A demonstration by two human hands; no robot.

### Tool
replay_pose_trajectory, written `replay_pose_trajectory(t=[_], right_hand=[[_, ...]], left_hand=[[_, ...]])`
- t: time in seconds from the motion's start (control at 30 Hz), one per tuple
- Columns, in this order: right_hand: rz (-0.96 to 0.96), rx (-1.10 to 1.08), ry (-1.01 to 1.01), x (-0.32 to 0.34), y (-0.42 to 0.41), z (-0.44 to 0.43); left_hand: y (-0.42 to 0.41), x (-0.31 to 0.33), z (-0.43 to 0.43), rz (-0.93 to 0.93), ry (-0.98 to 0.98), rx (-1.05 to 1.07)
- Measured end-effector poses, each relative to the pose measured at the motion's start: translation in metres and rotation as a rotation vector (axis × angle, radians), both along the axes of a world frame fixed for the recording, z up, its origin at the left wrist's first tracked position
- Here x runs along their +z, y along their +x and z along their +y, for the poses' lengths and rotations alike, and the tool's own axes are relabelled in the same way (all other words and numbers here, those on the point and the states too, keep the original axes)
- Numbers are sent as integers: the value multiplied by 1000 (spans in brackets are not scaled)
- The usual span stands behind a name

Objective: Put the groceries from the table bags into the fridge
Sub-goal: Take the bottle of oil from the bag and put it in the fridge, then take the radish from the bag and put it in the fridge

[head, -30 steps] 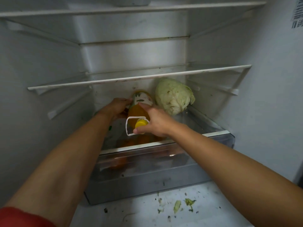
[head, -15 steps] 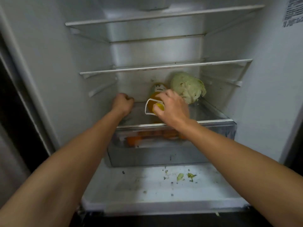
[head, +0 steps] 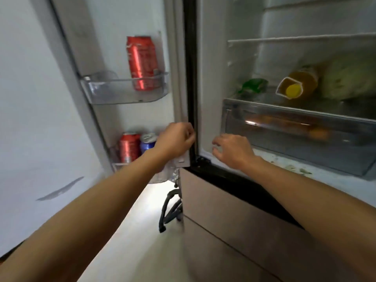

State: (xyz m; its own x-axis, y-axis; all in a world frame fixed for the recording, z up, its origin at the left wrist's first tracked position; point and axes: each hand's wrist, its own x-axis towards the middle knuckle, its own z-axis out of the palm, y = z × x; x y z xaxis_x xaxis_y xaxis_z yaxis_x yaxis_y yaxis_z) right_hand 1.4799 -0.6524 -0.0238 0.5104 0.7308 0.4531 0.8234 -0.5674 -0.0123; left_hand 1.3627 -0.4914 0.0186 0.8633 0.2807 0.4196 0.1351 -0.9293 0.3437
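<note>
One tall white fridge [head: 211,78] stands open, its upper shelves cut off by the top edge. Its white door [head: 114,47] is swung out to the left and carries two clear plastic door bins. Below the compartment, beige drawer fronts [head: 234,220] run down out of view.

Inside, a clear plastic crisper drawer [head: 284,127] holds orange shapes too blurred to name. On the cover above it lies a pale green cabbage [head: 350,80], smeared by motion and partly cut by the right edge. Just beside it on the left, an orange juice bottle [head: 301,82] with a yellow cap and white carry loop lies on its side, cap toward the camera. Left of that sits a green blurred item [head: 252,85] that cannot be identified.

The left hand [head: 175,142] is at the door's hinge edge with its knuckles up. Its fingers are curled under and hidden, so I cannot tell whether its grip holds anything. The right hand [head: 232,150] hovers over the compartment's front left corner, its grip loose and holding nothing.

A red can [head: 142,63] stands in the upper bin. A second red can [head: 128,147] and a blue can [head: 148,141] stand together in the lower bin, with the blue one partly hidden by the left wrist. A black cable [head: 171,208] lies on the floor, and green scraps [head: 301,169] dot the compartment floor.
</note>
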Motion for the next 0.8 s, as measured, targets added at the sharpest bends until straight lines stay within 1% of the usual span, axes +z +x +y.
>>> replay_pose_trajectory(t=[0.13, 0.23, 0.43, 0.5, 0.6, 0.8], right_hand=[[-32, 146, 16, -11, -51, 33], [-70, 272, 13, -18, -101, 62], [-118, 483, 33, -28, -217, 147], [-86, 532, 18, -34, -268, 183], [-99, 631, -12, -46, -344, 237], [-73, 855, -84, -65, -479, 330]], left_hand=[[-86, -9, 23, 10, 87, 101], [-158, -16, 51, -1, 55, 235], [-316, -41, 116, 71, -26, 514], [-374, -52, 138, 113, -26, 580], [-457, -70, 169, 192, -12, 690], [-606, -103, 218, 331, -82, 919]])
